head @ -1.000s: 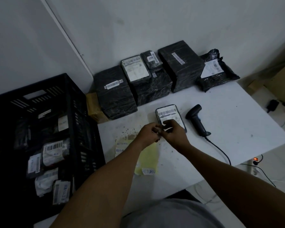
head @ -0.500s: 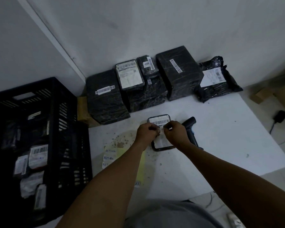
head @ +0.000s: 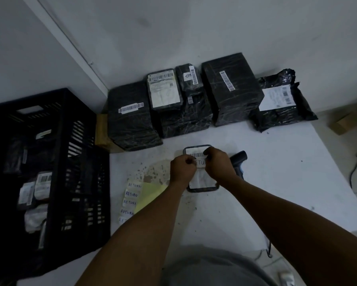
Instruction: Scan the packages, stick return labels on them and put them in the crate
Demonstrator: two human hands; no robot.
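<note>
Hands meet over a small package (head: 202,185) lying flat on the white table (head: 276,182). Left hand (head: 182,169) and right hand (head: 217,165) each pinch an end of the return label (head: 200,163), held across the package's top between them. Black crate (head: 78,162) stands well to the left.

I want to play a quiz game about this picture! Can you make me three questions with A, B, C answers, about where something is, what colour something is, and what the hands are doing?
1. Where is the scanner?
A. in the crate
B. on the table, by the right hand
C. on the floor

2. What colour is the crate?
A. black
B. red
C. white

3. What are the hands doing?
A. resting flat
B. holding the scanner
C. holding a RETURN label over the small package

Answers:
1 B: it lies on the white table beside the right hand.
2 A: its slatted walls are black.
3 C: the left hand and right hand pinch the RETURN label over the small package.
</note>
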